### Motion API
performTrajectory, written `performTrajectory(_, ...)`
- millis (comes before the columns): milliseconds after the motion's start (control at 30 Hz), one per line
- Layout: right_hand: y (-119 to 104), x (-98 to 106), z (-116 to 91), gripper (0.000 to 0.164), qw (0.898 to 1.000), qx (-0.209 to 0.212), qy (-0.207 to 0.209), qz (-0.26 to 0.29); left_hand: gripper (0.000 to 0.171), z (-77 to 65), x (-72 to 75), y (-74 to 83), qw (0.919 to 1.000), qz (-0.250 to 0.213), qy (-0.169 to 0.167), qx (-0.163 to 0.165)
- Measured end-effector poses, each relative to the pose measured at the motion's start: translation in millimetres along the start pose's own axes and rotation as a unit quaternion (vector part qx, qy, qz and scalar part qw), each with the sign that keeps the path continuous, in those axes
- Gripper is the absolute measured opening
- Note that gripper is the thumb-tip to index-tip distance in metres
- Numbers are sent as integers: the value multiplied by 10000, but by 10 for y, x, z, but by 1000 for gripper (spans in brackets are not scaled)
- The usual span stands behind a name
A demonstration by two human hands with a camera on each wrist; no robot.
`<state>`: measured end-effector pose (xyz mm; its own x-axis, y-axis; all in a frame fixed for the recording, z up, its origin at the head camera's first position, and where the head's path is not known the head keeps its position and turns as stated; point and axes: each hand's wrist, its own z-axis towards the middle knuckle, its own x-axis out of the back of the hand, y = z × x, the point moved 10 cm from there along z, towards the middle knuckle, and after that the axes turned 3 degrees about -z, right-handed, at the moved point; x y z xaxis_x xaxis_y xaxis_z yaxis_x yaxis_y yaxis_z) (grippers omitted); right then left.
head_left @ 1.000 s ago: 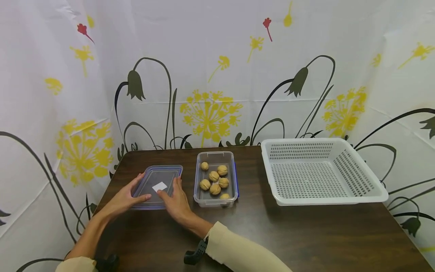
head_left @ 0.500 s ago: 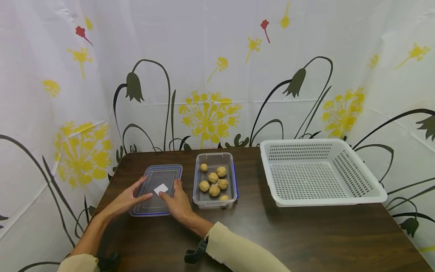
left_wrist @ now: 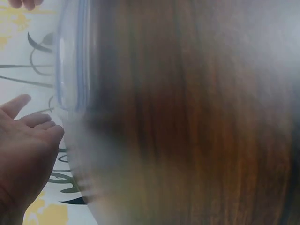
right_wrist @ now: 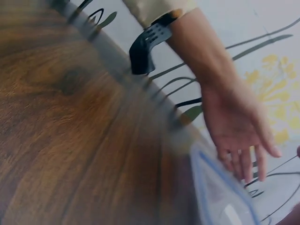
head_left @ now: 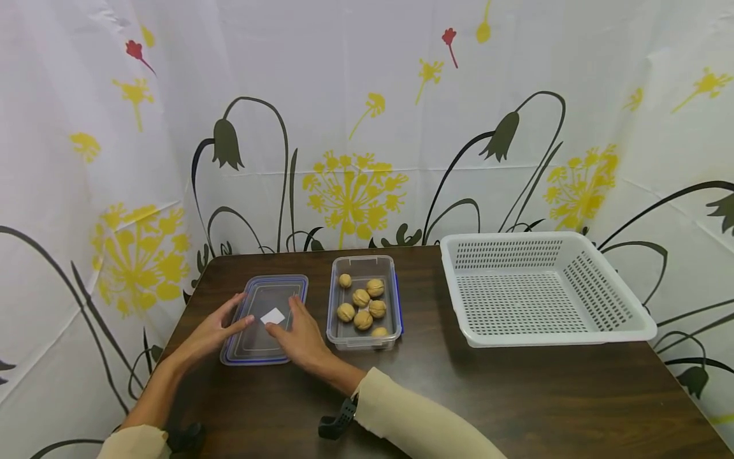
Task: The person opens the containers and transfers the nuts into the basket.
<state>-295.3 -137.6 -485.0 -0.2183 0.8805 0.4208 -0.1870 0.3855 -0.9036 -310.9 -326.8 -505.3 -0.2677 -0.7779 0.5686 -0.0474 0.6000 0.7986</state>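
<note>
A stack of clear plastic lids (head_left: 258,347) with blue seals lies on the left of the brown table; a white label (head_left: 272,316) is on top. My left hand (head_left: 212,331) is at the stack's left edge, fingers extended and thumb reaching over the top. Over the right side is my right hand (head_left: 304,338), fingers spread, its thumb tip near the label. In the left wrist view the lids (left_wrist: 72,56) show blue layered edges. The right wrist view shows the left hand (right_wrist: 234,126) with straight fingers beside the lids (right_wrist: 225,201).
Right of the lids stands a clear plastic container (head_left: 337,341) with several walnuts (head_left: 362,319) inside. A white perforated basket (head_left: 550,339) sits at the table's right. Behind the table (head_left: 424,395) hangs a flower-printed curtain (head_left: 367,127).
The lids' front edge has come down nearer to me since the first frame and now lies even. My left thumb has lifted a little and my right hand has shifted slightly.
</note>
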Motion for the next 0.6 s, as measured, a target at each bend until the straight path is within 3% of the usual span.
performTrajectory(100,-100,106,2,71,9998,115,-133,-122,86,15,36,17,9997,-144,146,-99)
performTrajectory(333,-368,453,37,56,9958,304,-765,403,84,2,83,101,9980,-451,299,-340)
performTrajectory(467,-449,703,94,48,9916,479,-1137,391,88,19,48,193,9986,-330,244,-345)
performTrajectory(600,-476,922,160,44,9872,687,-1441,14,88,41,0,322,9987,-99,184,-473)
